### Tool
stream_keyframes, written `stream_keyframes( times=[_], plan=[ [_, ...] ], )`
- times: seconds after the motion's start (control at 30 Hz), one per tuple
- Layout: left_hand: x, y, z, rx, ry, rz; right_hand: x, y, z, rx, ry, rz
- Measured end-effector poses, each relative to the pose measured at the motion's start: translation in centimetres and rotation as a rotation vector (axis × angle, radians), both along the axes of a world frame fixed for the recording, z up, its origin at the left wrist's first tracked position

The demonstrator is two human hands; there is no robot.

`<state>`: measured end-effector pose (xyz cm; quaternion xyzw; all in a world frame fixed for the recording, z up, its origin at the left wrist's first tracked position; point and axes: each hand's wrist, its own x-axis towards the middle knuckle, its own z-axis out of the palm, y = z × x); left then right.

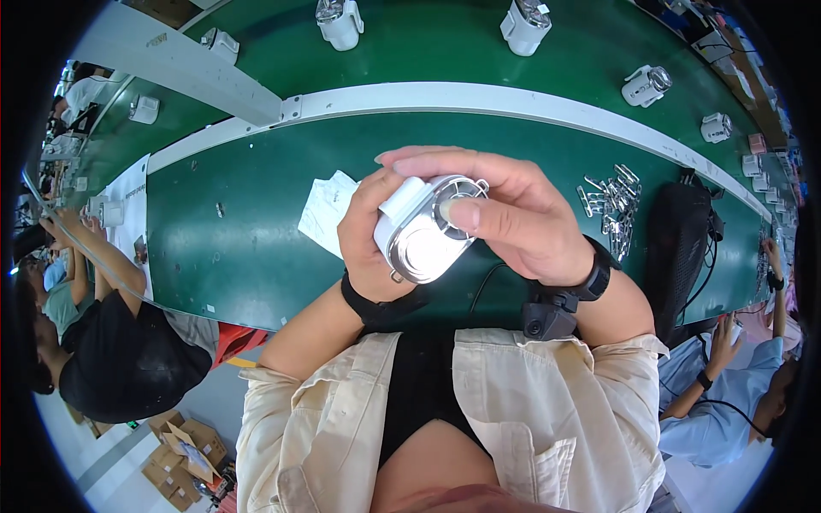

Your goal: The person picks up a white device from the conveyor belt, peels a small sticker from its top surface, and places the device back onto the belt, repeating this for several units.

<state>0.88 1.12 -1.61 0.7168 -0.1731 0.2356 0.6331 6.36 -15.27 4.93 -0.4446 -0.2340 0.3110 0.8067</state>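
Observation:
Above the green table, a white oblong housing with a shiny chrome top (419, 252) is tilted between my two hands. My left hand (363, 235) wraps round its left side, fingers curled behind it. From the right, my right hand (534, 231) grips the far end, its thumb pressed on the round ringed part of the chrome top. A white raised piece (405, 199) runs along the housing's left side. Small wire loops (482, 185) stick out at its ends. The fingertips behind the housing are partly hidden.
A crumpled white sheet (328, 211) lies left of my hands. A pile of metal clips (617, 205) and a black case (674, 235) are to the right. Beyond a white rail (428, 94), similar white housings (340, 26) stand on a green surface. Co-workers sit on both sides.

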Motion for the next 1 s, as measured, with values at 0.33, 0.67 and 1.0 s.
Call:
stream_keyframes(
  times=[0.33, 0.67, 1.0],
  plan=[
    [0.33, 0.56, -0.17, 0.051, 0.05, -0.002, -0.13, 0.48, -0.65, -0.012, -0.051, -0.054],
    [0.47, 0.23, 0.22, 0.027, -0.08, -0.042, 0.14, 0.05, -0.24, -0.05, -0.153, 0.007],
    [0.57, 0.34, -0.14, 0.007, -0.026, -0.034, 0.13, 0.18, -0.76, -0.006, -0.152, -0.011]
  ],
)
